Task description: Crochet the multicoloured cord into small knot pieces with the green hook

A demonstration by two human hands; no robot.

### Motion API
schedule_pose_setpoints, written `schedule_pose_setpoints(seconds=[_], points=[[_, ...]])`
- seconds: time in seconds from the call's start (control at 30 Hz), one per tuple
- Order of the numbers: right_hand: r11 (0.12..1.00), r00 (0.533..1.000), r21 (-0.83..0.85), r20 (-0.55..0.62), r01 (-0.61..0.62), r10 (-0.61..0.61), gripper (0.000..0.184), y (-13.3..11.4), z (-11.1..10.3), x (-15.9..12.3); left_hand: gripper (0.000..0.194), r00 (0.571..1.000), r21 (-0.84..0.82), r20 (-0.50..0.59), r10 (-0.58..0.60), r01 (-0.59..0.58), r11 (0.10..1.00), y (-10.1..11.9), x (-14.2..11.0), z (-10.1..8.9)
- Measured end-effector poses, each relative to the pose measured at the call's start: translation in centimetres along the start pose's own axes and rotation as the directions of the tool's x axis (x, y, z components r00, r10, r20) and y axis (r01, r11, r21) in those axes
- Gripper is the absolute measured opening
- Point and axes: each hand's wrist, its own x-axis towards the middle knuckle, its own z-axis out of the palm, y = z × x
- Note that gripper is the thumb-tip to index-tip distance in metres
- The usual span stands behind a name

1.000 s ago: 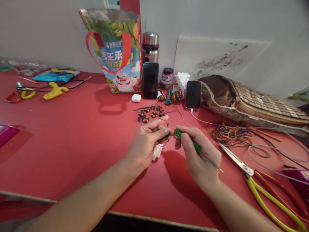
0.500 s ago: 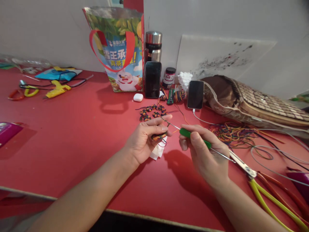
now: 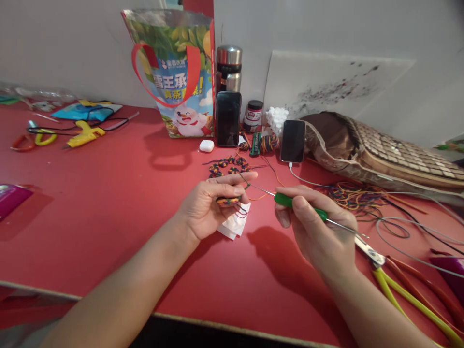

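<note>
My left hand (image 3: 208, 203) pinches a small multicoloured crochet piece (image 3: 227, 200) between thumb and fingers, its index finger stretched out with yarn running over it. In my right hand (image 3: 319, 227) is a crochet hook (image 3: 284, 199) with a green handle and metal at both ends, held like a pen. The hook's thin tip meets the yarn just right of my left thumb; whether a loop sits on it is too small to tell. Below the left fingers lies a folded white paper (image 3: 237, 224). Several crocheted balls (image 3: 217, 168) in the same colours rest behind that hand.
Scissors (image 3: 377, 258) with red and yellow handles lie beside my right wrist. Tangled yarn (image 3: 348, 198) and a cable sit at the right. Behind stand a phone (image 3: 228, 118), a charging phone (image 3: 293, 141), a bag (image 3: 174, 77) and a flask (image 3: 229, 67). A yellow glue gun (image 3: 85, 134) lies left.
My left hand with the crochet piece has shifted a little left. My right hand and the hook have moved slightly right, widening the gap between the hands.
</note>
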Motion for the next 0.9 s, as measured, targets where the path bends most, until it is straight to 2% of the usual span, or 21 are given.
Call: schedule_pose_setpoints(seconds=[0.13, 0.4, 0.6, 0.77, 0.9], points=[[0.999, 1.000, 0.042, 0.018, -0.008, 0.007, 0.021, -0.1, -0.2, 0.2, 0.038, 0.999, 0.008, 0.032, -0.021, 0.020, 1.000, 0.3, 0.0, -0.3], [0.995, 0.999, 0.091, 0.028, -0.048, 0.045, 0.016, -0.7, -0.5, 0.5, 0.040, 0.977, -0.048, 0.178, -0.115, 0.126, 0.991, 0.4, 0.4, -1.2], [0.990, 0.998, 0.129, 0.017, -0.064, 0.062, 0.012, -1.1, -0.3, 1.0, 0.039, 0.980, -0.041, 0.159, -0.122, 0.130, 0.991, 0.5, 0.4, -1.2], [0.957, 0.984, 0.228, 0.039, -0.176, 0.172, 0.014, -1.4, 0.1, 1.3, 0.037, 0.988, -0.002, 0.123, -0.095, 0.096, 0.995, 0.1, 0.4, -0.7], [0.933, 0.972, 0.276, 0.029, -0.232, 0.233, 0.016, -1.0, 0.8, 1.0, 0.044, 0.992, 0.057, 0.121, -0.042, 0.035, 0.998, -0.9, 0.4, 0.1]])
